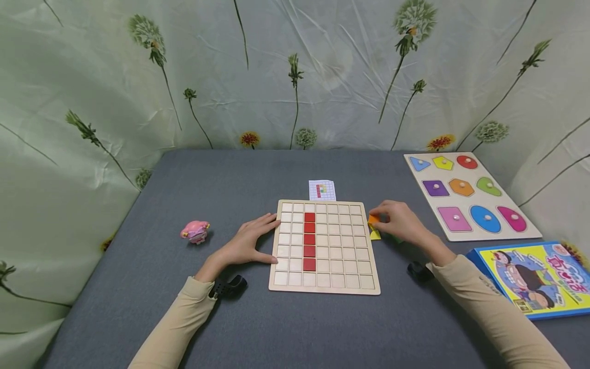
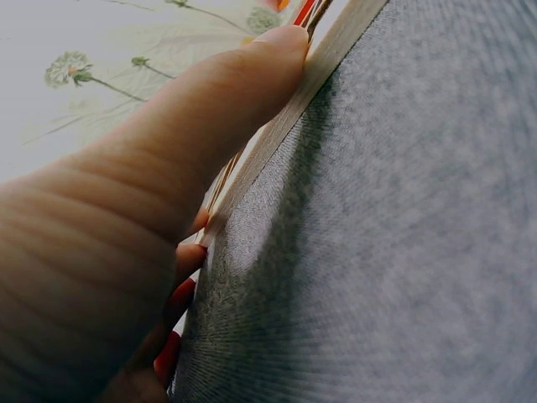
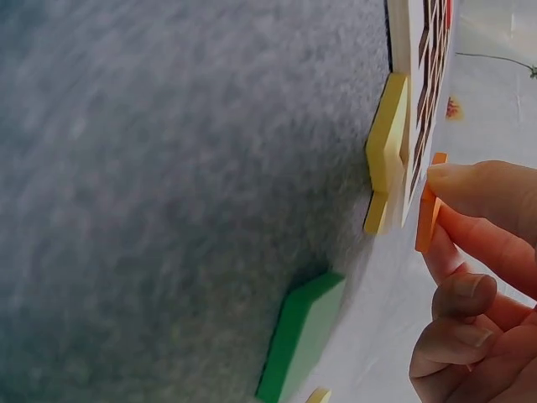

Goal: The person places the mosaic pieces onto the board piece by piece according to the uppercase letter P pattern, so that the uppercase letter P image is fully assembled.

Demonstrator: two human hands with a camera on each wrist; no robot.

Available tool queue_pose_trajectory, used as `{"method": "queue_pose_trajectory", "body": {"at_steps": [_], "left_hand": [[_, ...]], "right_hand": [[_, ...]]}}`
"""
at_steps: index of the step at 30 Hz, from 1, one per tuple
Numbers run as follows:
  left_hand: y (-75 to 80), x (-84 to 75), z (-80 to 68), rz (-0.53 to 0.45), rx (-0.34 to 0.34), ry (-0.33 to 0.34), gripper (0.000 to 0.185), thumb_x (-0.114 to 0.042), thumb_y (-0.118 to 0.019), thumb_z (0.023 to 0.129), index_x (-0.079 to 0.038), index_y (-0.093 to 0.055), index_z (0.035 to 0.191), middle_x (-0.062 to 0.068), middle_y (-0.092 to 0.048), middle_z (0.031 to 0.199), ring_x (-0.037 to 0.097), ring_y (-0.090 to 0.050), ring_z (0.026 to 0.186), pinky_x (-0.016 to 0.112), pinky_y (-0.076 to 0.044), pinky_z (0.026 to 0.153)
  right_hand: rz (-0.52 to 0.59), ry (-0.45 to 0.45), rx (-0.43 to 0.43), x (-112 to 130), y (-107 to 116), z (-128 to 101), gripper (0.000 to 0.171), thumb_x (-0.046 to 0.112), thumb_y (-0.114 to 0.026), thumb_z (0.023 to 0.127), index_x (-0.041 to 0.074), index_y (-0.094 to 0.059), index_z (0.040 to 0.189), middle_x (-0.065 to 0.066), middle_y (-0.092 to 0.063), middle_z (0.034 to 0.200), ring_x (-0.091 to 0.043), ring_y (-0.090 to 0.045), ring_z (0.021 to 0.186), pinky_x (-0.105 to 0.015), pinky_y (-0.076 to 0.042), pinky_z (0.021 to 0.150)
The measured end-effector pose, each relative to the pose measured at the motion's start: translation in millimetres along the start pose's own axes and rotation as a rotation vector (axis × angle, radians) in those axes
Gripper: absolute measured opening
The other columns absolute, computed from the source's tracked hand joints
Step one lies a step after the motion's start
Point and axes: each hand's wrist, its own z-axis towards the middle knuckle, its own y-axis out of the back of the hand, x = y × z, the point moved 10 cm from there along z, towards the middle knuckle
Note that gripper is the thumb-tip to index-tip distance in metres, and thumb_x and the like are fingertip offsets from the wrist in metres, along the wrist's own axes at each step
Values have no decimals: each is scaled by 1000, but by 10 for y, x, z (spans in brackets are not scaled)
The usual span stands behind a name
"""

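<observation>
A wooden grid board point(image 1: 341, 283) lies on the table, with a column of red squares point(image 1: 309, 239) among its pale cells. My left hand point(image 1: 246, 243) rests against the board's left edge, thumb and fingers spread and fairly straight. At the board's right edge my right hand point(image 1: 400, 220) pinches a thin orange piece point(image 3: 428, 217) between thumb and index finger. Yellow pieces point(image 3: 387, 143) lie below it beside the board. A green piece point(image 3: 302, 336) sits nearer the wrist, mostly covered by the hand in the head view.
Behind the board lies a small pattern card point(image 1: 321, 190). A pink toy figure point(image 1: 195, 232) stands at left. On the right are a shape puzzle board point(image 1: 449, 202) with knobbed pieces and a blue and yellow box point(image 1: 530, 279). A flowered curtain point(image 1: 341, 102) hangs behind the table.
</observation>
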Motion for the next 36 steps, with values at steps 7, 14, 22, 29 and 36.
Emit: {"method": "queue_pose_trajectory", "body": {"at_steps": [7,14,22,29,36], "left_hand": [[5,-9,0,-5,-1,-7,93,-41,-78,68,-8,-35,143,12,-29,152,32,-22,143,57,-20,107],[0,3,-7,-13,5,0,92,-42,-78,69,-9,-34,143,11,-28,153,31,-20,144,57,-20,107],[-5,12,1,-17,12,5,91,-43,-77,70,-10,-34,143,11,-28,153,31,-20,144,57,-20,108],[-7,10,2,-9,4,-2,92,-43,-78,69,-10,-34,143,11,-28,153,31,-21,144,57,-21,107],[3,12,-1,-7,0,-1,93,-43,-78,68,-9,-35,143,11,-28,153,31,-21,143,57,-21,107]], "right_hand": [[14,33,-2,110,-24,54,28,11,-71,78,0,-69,103,-12,-66,91,-12,-46,67,-20,-34,57],[18,71,8,245,-81,134,25,9,-69,78,0,-69,102,-12,-66,91,-14,-50,70,-21,-36,60],[4,90,32,357,-146,212,28,11,-70,78,2,-69,105,-12,-67,95,-17,-55,76,-23,-40,63],[6,102,49,442,-208,281,28,11,-70,78,2,-70,104,-11,-67,96,-16,-55,76,-23,-41,63],[-12,113,65,574,-264,358,27,13,-70,78,5,-71,104,-9,-67,96,-16,-58,81,-29,-46,70]]}}
